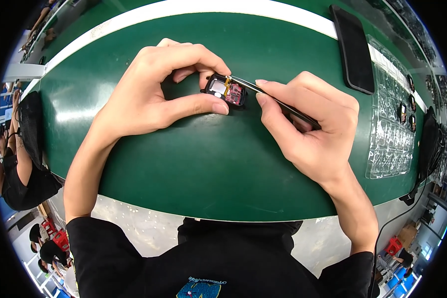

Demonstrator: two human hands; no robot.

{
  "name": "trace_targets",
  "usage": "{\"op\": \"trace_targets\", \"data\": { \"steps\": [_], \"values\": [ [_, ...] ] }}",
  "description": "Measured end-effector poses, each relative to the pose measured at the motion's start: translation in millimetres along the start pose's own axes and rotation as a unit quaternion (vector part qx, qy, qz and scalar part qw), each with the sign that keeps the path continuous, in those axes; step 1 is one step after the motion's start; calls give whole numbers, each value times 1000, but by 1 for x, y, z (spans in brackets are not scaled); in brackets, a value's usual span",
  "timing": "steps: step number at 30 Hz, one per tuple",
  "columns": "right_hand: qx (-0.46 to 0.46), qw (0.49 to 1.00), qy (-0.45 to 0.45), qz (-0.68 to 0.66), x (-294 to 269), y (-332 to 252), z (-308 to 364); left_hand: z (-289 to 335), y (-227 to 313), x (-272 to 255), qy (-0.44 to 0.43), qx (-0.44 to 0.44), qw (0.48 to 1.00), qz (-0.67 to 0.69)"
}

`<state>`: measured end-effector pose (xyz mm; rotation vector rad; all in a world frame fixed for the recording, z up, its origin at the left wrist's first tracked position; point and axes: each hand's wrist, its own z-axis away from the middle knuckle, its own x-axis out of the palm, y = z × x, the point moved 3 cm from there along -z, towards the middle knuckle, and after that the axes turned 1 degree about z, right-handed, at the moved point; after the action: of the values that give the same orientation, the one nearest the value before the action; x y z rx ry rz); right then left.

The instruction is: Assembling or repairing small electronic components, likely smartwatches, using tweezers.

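Note:
Between the thumb and fingers of my left hand point(156, 92) is a small black device housing point(241, 103), held by its edges above the green table. Its inside faces up: a silvery block point(217, 87), a red circuit board point(235, 93) and a strip of golden flex cable point(227, 88) show in it. My right hand point(315, 116) grips dark tweezers point(295, 113) like a pen. Their tips reach the upper edge of the housing, near the top of the flex cable. Whether the tips pinch anything is too small to tell.
A black smartphone point(352, 49) lies at the far right of the green table point(223, 174). Beside it is a clear plastic blister tray point(390, 144) with several small dark parts in it. A black cable point(402, 216) hangs off the right edge. Another person point(22, 174) sits at the left.

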<state>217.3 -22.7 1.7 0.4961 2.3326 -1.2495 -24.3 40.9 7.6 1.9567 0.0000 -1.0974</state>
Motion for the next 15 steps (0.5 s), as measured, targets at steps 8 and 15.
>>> {"op": "trace_targets", "data": {
  "steps": [8,15],
  "values": [
    [-42,998,2,44,2,-3,0,0,2,0,-5,3,1000,-5],
    [-5,1000,-11,1,1,-4,0,1,-7,-4,-18,9,1000,15]
  ]
}}
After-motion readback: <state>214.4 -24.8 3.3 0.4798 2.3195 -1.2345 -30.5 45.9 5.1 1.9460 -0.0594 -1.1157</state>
